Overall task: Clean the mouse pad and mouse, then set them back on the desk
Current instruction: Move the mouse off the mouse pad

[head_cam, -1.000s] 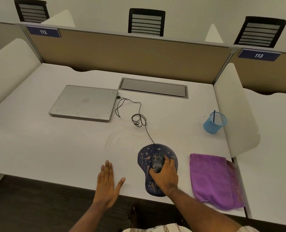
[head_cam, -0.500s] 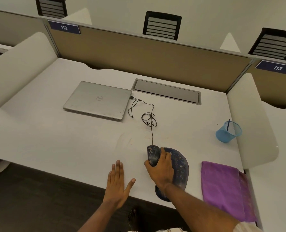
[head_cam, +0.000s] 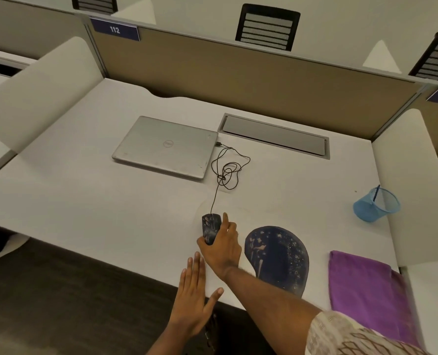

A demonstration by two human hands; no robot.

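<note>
Mouse [head_cam: 211, 227] lies left of mouse pad [head_cam: 279, 257], cloth [head_cam: 366, 288] right, laptop [head_cam: 165, 147] behind.

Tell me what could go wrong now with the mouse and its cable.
The right hand grips the dark patterned wired mouse beside the dark blue mouse pad. Its thin black cable lies in a tangled loop and is plugged into the closed silver laptop. Moving the mouse further might tighten the tangle or tug the plug.

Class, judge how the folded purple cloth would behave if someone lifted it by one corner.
The folded purple cloth looks soft and thin, so it would probably droop and unfold. It likely weighs little. Its fuzzy-looking surface suggests it would drag on the white desk rather than slide.
</note>
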